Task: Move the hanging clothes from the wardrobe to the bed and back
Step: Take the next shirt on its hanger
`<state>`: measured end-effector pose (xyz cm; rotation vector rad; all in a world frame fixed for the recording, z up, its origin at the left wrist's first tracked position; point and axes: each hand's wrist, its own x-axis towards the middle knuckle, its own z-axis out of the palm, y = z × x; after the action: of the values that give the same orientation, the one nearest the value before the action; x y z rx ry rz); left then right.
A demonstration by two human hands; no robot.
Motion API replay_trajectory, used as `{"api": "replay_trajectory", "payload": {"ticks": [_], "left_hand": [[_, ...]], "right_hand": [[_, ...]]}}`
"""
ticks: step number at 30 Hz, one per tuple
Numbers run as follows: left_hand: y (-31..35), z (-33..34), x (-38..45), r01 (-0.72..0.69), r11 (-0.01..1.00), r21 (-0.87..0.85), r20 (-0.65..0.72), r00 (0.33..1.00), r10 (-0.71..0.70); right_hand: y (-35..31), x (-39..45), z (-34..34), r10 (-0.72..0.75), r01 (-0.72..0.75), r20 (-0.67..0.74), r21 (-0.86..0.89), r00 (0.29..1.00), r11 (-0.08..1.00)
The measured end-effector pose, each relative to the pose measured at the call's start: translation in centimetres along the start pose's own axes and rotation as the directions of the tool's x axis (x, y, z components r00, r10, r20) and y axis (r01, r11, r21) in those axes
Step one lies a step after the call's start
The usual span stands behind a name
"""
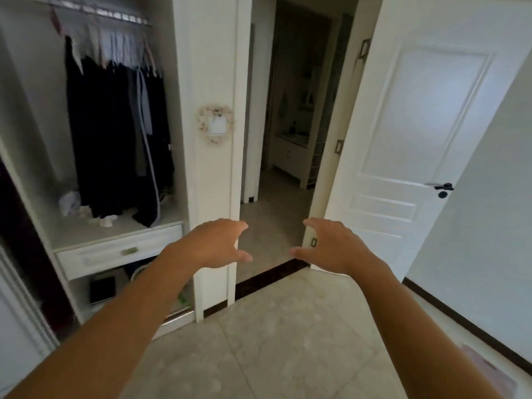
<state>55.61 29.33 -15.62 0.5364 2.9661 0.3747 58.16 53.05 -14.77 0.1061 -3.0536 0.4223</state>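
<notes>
Clothes up and to the left of both empty hands, well apart from the fingers

Dark hanging clothes (115, 133) hang long-axis vertical from the rail (100, 11) inside the open wardrobe (184, 82), on pale hangers packed close together; the left hand (214, 244) is the nearer one, the right hand (334, 246) sits farther off toward the open white door (417, 125). Both hands hold nothing, fingers spread and loosely curved, thumbs facing each other over the doorway threshold. Reaching the rail looks to call for a turn left and a lift of the arms. Below the clothes lie a few pale items on the shelf above a drawer (121, 251); pale floor tiles (273, 341) underfoot; no bed in view
</notes>
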Motion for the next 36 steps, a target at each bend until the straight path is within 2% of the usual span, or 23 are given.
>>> {"api": "replay_trajectory", "payload": {"ticks": [7,18,24,28,36], "left_hand": [[-10.5,-1.9,0.1,0.165,0.985,-0.054,-0.028,0.986,-0.167],[-24.7,-8.2,4.5,0.378,0.921,-0.093,-0.132,0.912,-0.387],[-31.7,-11.4,5.4,0.42,0.894,-0.156,-0.193,0.875,-0.445],[-36.8,-13.1,5.8,0.444,0.886,-0.135,-0.225,0.857,-0.464],[-47.4,-17.7,6.4,0.378,0.919,-0.113,-0.274,0.877,-0.394]], "right_hand": [[-7.9,8.9,3.0,-0.181,0.18,0.086,0.021,0.98,0.984],[-20.6,24.0,5.1,-0.434,0.433,0.08,0.033,0.897,0.901],[-27.4,30.1,6.5,-0.524,0.522,0.075,0.046,0.848,0.851],[-32.5,33.3,7.9,-0.574,0.573,0.077,0.032,0.816,0.819],[-43.0,37.9,10.5,-0.571,0.566,0.052,0.087,0.819,0.82]]}}
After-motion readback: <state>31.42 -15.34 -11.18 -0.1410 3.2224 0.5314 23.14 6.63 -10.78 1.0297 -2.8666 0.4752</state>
